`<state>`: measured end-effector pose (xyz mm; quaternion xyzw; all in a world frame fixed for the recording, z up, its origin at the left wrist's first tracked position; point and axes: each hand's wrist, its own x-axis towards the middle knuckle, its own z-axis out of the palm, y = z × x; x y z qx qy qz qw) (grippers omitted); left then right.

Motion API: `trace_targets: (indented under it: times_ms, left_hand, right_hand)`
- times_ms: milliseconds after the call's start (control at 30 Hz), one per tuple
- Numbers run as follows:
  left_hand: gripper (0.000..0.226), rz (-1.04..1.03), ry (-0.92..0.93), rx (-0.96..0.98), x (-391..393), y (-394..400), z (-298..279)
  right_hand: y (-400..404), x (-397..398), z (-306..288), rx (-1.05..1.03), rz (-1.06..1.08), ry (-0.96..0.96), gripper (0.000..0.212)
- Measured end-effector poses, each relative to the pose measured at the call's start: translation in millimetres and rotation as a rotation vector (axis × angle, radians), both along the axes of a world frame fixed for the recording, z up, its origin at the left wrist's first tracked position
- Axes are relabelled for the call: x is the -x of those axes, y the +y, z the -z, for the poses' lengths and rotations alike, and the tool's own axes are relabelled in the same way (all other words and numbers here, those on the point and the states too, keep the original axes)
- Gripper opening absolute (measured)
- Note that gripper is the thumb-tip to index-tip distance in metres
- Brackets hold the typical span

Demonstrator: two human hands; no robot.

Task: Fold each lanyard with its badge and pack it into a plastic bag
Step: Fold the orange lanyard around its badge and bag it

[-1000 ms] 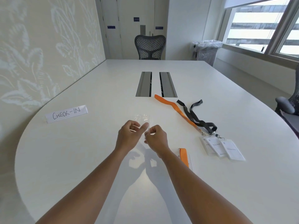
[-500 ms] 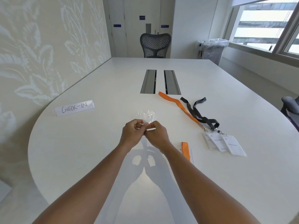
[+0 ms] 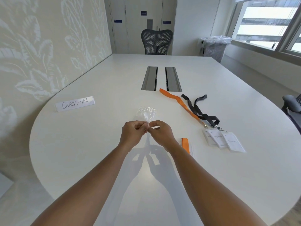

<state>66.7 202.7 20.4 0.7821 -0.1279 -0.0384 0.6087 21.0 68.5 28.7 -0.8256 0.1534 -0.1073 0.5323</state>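
Observation:
A crumpled clear plastic bag [image 3: 147, 112] sticks up above the table's middle. My left hand [image 3: 132, 133] and my right hand [image 3: 160, 133] pinch its lower end between fingertips, knuckles close together. To the right lie an orange lanyard [image 3: 179, 101] and a black lanyard [image 3: 199, 110], stretched out on the table [image 3: 81, 144], their clips leading to several white badges [image 3: 224, 141]. A folded orange lanyard on its badge [image 3: 185, 145] lies just right of my right wrist, partly hidden by my forearm.
A white paper sign reading CHECK-IN [image 3: 75, 103] stands at the left. Two cable slots [image 3: 161, 78] are set in the table's middle. A mesh chair [image 3: 156, 41] stands at the far end, a lined bin [image 3: 215, 46] by the window, and another chair [image 3: 292, 105] at the right edge.
My hands have come together on the bag's lower end, and the bag now stands up bunched above my fingers. The lanyards and badges have not moved.

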Motion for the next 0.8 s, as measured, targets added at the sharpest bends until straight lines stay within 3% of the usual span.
trace_targets:
  times_ms: [200,533,700,800]
  left_hand:
    - [0.014,-0.007,-0.014,-0.004,1.1,1.9,-6.1]
    - [0.018,0.032,-0.054,-0.083,0.1,-0.3,-12.1]
    - [0.012,-0.056,-0.064,-0.107,-1.8,-2.1,-15.2]
    - [0.015,-0.084,-0.11,-0.153,-1.3,-6.3,-18.5]
  right_hand:
    - [-3.2,4.7,-6.5,-0.164,-0.022,-0.023,0.022]
    - [-11.6,-2.0,-7.6,-0.212,0.069,-0.011,0.026]
    - [-14.1,-4.1,-1.4,0.006,0.194,-0.084,0.004]
    - [-11.2,-4.6,-0.4,0.126,0.152,-0.106,0.01]
